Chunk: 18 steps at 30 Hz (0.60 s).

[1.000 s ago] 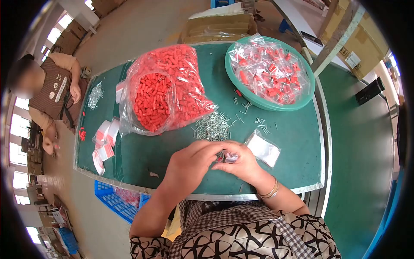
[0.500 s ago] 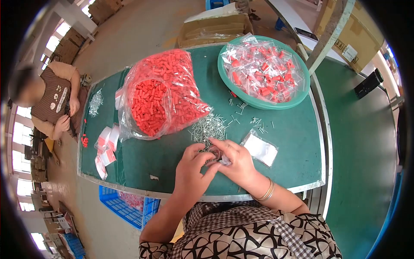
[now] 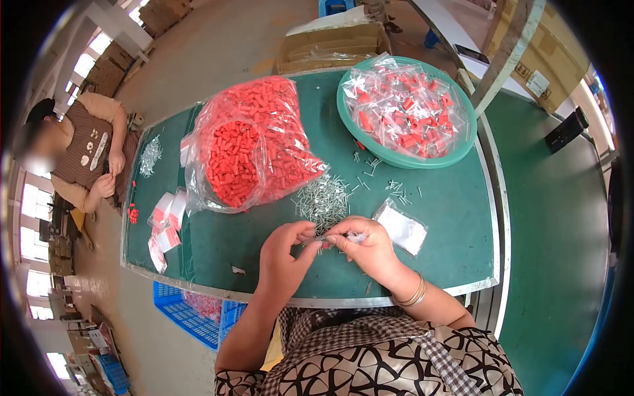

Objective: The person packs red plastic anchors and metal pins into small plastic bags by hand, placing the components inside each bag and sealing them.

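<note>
My left hand (image 3: pixel 285 256) and my right hand (image 3: pixel 371 249) meet above the near part of the green table. Both pinch the edge of a small clear plastic bag (image 3: pixel 322 240), and some of its plastic shows under my right fingers. Just beyond my fingertips lies a heap of small metal screws (image 3: pixel 323 198). Left of the heap a large clear bag of red plugs (image 3: pixel 257 138) lies open. A stack of clear flat bags (image 3: pixel 401 228) rests to the right of my right hand.
A green basin (image 3: pixel 342 115) holds filled bags at the back right. Printed bags (image 3: pixel 165 221), red plugs (image 3: pixel 133 215) and metal pieces (image 3: pixel 150 157) lie at the left. A co-worker (image 3: pixel 89 152) sits beyond the left edge. Below the table is a blue crate (image 3: pixel 191 322).
My hands have gone from cupping round the small bag to pinching its edge with the fingertips. The co-worker's two hands have come together.
</note>
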Tool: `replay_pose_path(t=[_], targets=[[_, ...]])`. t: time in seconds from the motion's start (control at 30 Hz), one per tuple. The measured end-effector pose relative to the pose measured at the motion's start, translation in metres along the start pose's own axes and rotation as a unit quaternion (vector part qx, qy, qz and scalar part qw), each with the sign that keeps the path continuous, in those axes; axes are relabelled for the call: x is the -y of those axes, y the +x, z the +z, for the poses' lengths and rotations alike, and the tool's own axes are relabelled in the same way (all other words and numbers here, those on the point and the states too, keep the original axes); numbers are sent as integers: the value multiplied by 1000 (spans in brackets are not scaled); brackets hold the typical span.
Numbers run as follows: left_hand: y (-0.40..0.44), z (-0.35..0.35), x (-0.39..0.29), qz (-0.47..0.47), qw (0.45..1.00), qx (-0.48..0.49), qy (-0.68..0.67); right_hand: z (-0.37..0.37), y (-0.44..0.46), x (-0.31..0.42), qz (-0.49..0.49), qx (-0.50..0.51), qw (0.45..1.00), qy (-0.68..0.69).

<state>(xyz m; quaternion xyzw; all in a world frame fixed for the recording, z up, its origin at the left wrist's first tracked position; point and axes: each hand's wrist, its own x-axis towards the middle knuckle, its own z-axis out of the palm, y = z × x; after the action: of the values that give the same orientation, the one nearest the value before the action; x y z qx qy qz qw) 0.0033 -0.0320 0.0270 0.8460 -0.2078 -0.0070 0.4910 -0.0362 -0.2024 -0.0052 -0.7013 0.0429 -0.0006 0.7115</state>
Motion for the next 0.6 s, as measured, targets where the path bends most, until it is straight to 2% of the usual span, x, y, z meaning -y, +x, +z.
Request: replay_pose_path(t=[0.03, 0.07, 0.17, 0.43, 0.6], targets=[[1, 1, 4, 28, 999, 7, 30, 0, 0, 1, 9, 0, 1000, -2], [2, 2, 6, 55, 997, 15, 61, 0, 1, 0, -21, -1, 1000, -14], [5, 2, 5, 75, 994, 18, 74, 1, 2, -5, -81, -6, 996, -36], [5, 0, 10, 70, 996, 19, 61, -1, 1, -3, -127, -22, 989, -69], [2, -9, 12, 30, 999, 20, 33, -3, 1, -1, -83, -18, 996, -36]])
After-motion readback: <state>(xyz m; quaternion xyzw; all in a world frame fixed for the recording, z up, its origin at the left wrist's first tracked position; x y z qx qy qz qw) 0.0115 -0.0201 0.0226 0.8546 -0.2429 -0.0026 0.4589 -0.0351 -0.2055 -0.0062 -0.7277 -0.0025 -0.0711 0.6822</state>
